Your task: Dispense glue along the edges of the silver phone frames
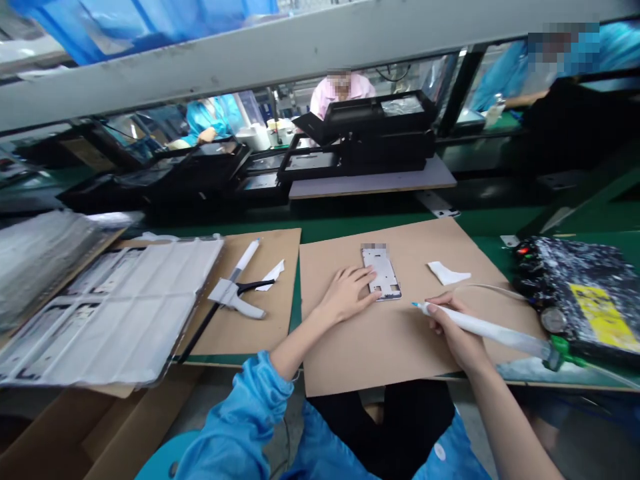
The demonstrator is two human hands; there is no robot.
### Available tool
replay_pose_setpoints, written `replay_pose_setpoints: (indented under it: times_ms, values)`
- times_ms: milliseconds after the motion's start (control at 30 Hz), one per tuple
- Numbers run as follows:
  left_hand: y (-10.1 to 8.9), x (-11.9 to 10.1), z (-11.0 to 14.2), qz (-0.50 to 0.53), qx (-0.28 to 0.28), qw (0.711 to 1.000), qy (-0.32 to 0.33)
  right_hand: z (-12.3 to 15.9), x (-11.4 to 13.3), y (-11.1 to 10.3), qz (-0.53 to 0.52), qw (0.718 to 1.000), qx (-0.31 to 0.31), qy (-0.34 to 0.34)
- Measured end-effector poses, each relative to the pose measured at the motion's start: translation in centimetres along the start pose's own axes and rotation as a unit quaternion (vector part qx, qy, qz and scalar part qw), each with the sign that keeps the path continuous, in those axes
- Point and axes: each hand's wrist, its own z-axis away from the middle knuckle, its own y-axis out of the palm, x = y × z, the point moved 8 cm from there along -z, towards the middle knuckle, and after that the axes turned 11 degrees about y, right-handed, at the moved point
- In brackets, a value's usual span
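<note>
A silvery phone frame (pixel 383 272) lies flat on a brown cardboard sheet (pixel 345 353). My left hand (pixel 347 291) holds it from the left, fingers on the side edge and thumb by the bottom edge. In my right hand (pixel 454 331) is a white glue dispensing syringe (pixel 500 338), gripped like a pen. Its blue tip (pixel 416 305) points left, a little to the right of the frame's lower corner and apart from it. A green adapter with a thin hose sits on the syringe's rear end. Part of the frame's left side is hidden under my fingers.
A crumpled white wipe (pixel 447 273) lies right of the frame. Farther right stands a dispenser controller (pixel 590 287) with a gauge. At left are a plastic tray (pixel 145 300) of phone parts and a grey-handled tool (pixel 235 298). Black trays (pixel 385 143) and co-workers are behind.
</note>
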Motion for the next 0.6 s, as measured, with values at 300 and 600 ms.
replay_pose_setpoints:
  times_ms: [300,600]
  values:
    - [0.7,-2.1,0.5,0.057,-0.039,0.997,0.040,0.0,2.1,1.5,0.169,0.982,0.063,-0.048]
    - [1.2,-2.0,0.5,0.062,-0.062,0.995,0.047,0.5,2.3,1.4,0.202,0.977,0.044,-0.053]
